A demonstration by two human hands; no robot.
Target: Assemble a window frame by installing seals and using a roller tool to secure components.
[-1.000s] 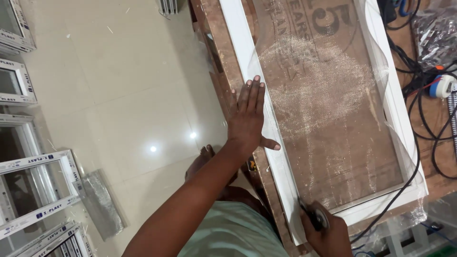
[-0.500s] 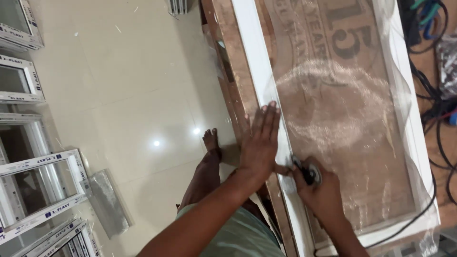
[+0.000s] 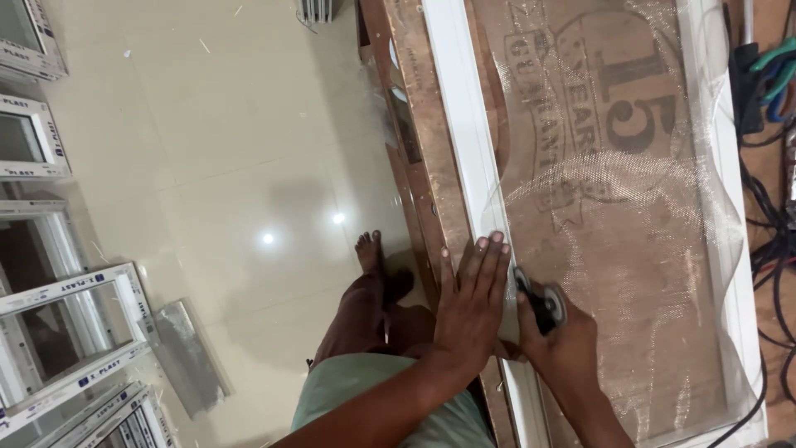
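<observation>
Mesh (image 3: 630,274), fine and translucent, drapes over the white frame (image 3: 468,158) on the brown wooden bench (image 3: 419,141), blurring the board beneath; its far edge runs out of view; the left hand (image 3: 473,307) lies flat, fingers spread, pressing the frame's near rail; the right hand (image 3: 560,336) is clenched around a small black roller tool (image 3: 543,303), its wheel partly hidden, at the rail's groove; black cables (image 3: 775,241) are cut off at the edge.

Left hand (image 3: 471,303) flat on white frame (image 3: 464,141) near workbench (image 3: 423,158) left edge; right hand (image 3: 557,332) grips roller tool (image 3: 543,303), pressing mesh (image 3: 613,216).
</observation>
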